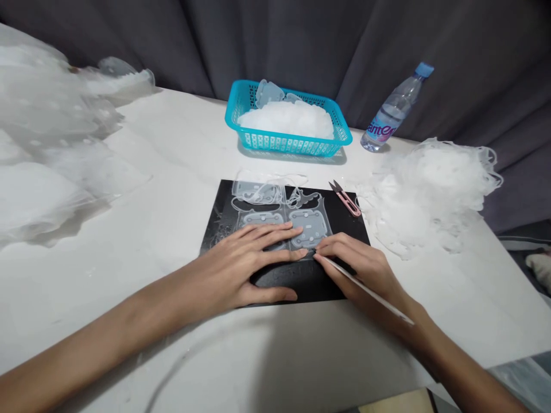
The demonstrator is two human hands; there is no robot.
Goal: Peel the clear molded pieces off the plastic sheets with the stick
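Observation:
My left hand (253,255) lies flat with its fingers spread on a translucent plastic sheet (308,228), which carries moulded rounded shapes. A black cutting mat (297,281) is under the sheet. Pinched in my right hand (364,267) is a slim white pen-shaped tool (370,291); its tip meets the sheet's lower edge near my left fingertips, and my fingers hide what the tip is. Thin trimmed plastic strips (275,192) lie loosely curled over the sheet's far part. Pink thread snips (345,199) rest at the mat's upper right, blades pointing away from me.
Behind the mat stands a turquoise basket (286,144) filled with translucent pieces. A water bottle (387,117) is to its right. Plastic scraps (434,183) pile up on the right, and more translucent sheets (47,149) heap on the left of the white table (172,166). A dark curtain hangs behind.

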